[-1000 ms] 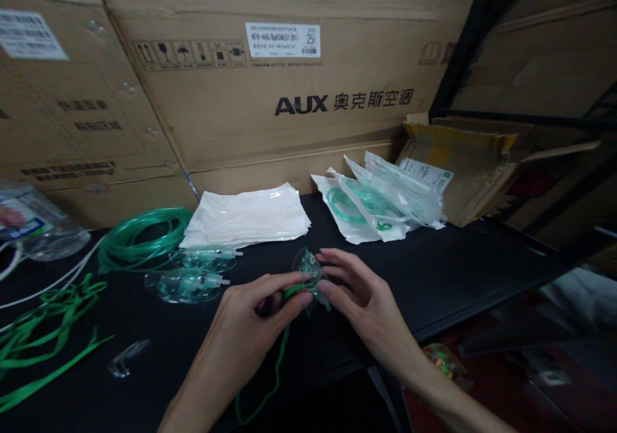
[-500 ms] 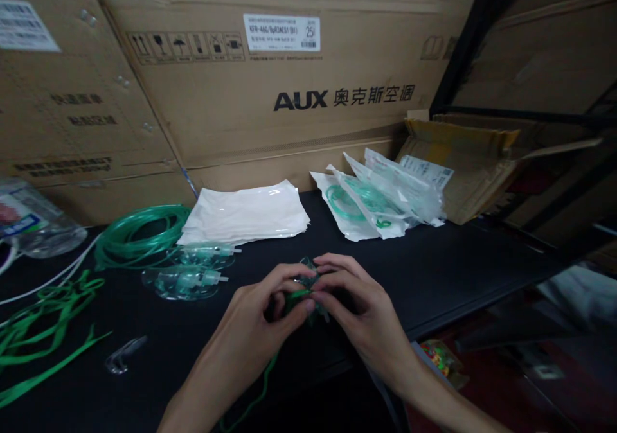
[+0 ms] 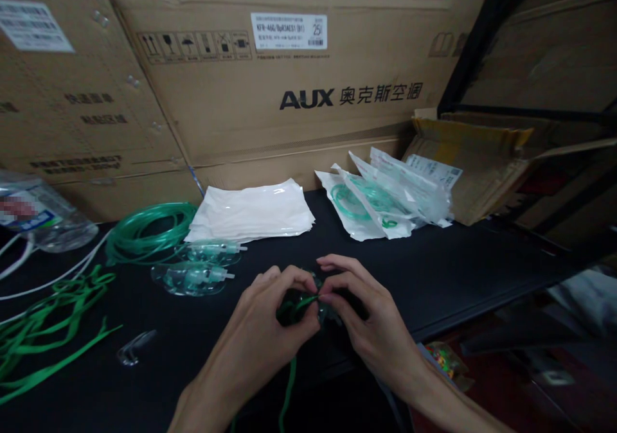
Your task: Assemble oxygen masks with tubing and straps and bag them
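Near the front edge of the black table [image 3: 453, 272], I have the left hand [image 3: 279, 320] curled round a green strap [image 3: 303, 302], thumb and forefinger nearly meeting; the right hand [image 3: 371, 308] pinches it, other fingers loosely raised. A clear oxygen mask [image 3: 326, 315] sits just behind, mostly hidden.

AUX 奥克斯空调 on a cardboard box [image 3: 289, 73], KFR-46G/BpR3AES1(B1) and 25 on its white label [image 3: 289, 32], handling symbols [image 3: 196, 47] alongside

I'm seeing a thin green strap [image 3: 290, 381] dangling near centre, its upper part being pinched before a clear, mostly hidden mask [image 3: 326, 313].
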### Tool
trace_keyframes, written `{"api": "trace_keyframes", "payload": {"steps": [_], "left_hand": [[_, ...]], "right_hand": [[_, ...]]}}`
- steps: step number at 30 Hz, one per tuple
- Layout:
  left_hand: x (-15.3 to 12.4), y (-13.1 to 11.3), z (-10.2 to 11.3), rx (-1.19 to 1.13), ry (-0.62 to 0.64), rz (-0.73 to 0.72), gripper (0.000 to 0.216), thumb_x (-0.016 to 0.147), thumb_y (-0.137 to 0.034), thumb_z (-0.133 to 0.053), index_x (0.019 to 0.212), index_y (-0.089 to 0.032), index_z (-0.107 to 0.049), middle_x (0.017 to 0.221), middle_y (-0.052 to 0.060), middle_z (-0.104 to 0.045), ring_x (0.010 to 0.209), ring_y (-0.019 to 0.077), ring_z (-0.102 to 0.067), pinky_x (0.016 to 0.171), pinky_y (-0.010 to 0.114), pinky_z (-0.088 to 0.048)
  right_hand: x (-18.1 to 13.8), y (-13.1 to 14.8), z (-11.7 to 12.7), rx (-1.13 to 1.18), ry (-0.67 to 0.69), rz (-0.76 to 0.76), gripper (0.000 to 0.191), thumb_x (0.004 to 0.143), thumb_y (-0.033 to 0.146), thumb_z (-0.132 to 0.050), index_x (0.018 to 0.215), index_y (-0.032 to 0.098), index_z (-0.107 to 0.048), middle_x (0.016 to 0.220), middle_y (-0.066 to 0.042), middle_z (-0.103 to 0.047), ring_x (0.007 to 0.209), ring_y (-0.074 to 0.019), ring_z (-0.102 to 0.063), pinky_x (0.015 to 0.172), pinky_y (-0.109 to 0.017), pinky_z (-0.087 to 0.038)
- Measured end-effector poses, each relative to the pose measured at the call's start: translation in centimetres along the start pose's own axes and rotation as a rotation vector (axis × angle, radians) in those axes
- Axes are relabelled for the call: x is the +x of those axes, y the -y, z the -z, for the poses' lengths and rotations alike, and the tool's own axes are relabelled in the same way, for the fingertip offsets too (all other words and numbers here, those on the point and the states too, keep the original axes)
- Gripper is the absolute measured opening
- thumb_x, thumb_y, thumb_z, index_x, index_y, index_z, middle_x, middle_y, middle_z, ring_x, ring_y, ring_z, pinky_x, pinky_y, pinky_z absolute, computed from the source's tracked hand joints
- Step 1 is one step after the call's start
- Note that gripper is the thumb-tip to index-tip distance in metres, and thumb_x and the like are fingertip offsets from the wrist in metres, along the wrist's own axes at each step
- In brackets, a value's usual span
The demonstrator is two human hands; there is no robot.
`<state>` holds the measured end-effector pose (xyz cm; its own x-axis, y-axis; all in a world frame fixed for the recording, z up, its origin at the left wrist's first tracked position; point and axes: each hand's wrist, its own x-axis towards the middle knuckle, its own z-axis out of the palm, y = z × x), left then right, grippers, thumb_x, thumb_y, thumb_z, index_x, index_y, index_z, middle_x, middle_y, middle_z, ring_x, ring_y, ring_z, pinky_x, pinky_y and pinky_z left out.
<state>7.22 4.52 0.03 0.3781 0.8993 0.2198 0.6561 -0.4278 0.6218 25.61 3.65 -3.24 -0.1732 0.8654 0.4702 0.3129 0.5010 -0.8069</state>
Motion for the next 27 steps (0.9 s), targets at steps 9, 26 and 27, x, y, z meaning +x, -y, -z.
{"api": "trace_keyframes", "payload": {"steps": [9,26,27], "left_hand": [[-0.2,0.4,0.1,0.012,-0.028,-0.013,0.016,0.084,-0.017,-0.059,0.097,-0.026,-0.062,0.094,-0.001,-0.068,0.083,0.0183,-0.059,0.077,0.031,-0.041],[0.2,0.8,1.7,-0.624,0.112,0.250,0.022,0.088,-0.037,-0.065,0.103,-0.021,-0.068,0.081,0.000,-0.074,0.078,0.0169,-0.063,0.070,0.027,-0.042],[0.1,0.7,2.0,-0.689,0.116,0.282,0.024,0.088,-0.038,-0.066,0.105,-0.021,-0.068,0.081,0.001,-0.074,0.079,0.0165,-0.063,0.071,0.026,-0.042]], "right_hand": [[0.1,-0.6,2.0,-0.072,-0.034,-0.068,0.012,0.097,0.020,-0.056,0.089,0.026,-0.062,0.127,-0.007,-0.062,0.122,-0.0248,-0.057,0.103,-0.043,-0.043],[-1.1,0.6,3.3,-0.015,0.141,0.067,0.043,0.097,0.016,-0.056,0.137,0.032,-0.056,0.142,-0.009,-0.058,0.128,-0.0248,-0.058,0.105,-0.043,-0.051],[-1.2,0.8,3.4,-0.037,0.189,0.116,0.050,0.095,0.014,-0.056,0.141,0.033,-0.053,0.146,-0.009,-0.055,0.133,-0.0254,-0.054,0.109,-0.044,-0.049]]}}
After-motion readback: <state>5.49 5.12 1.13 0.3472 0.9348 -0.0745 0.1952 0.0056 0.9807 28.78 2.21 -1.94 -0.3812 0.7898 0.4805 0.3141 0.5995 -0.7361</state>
